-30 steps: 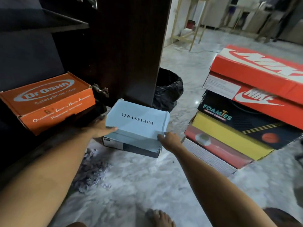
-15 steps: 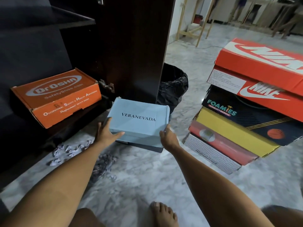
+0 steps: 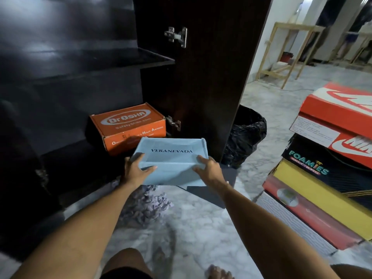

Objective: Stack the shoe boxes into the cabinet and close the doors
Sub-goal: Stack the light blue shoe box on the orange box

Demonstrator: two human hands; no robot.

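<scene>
A light blue shoe box marked VERANEVADA (image 3: 173, 158) is lifted off the floor in front of the open dark cabinet (image 3: 70, 87). My left hand (image 3: 135, 171) grips its near left corner and my right hand (image 3: 208, 171) grips its near right corner. An orange Dr.OSHA box (image 3: 128, 123) lies on the cabinet's bottom shelf, just behind the blue box. The cabinet's right door (image 3: 201, 67) stands open. A dark flat box (image 3: 209, 192) lies on the floor below the blue one.
A leaning stack of shoe boxes stands at the right: red Nike box (image 3: 342, 117) on top, black Foamies box (image 3: 322, 170), yellow and red ones below. A black bin bag (image 3: 245, 135) sits behind the door. Shredded paper (image 3: 147, 204) litters the marble floor. Wooden frames stand far back.
Both hands have raised the blue box off the dark box beneath it and carried it left toward the cabinet's bottom shelf. The camera view has shifted upward and to the left.
</scene>
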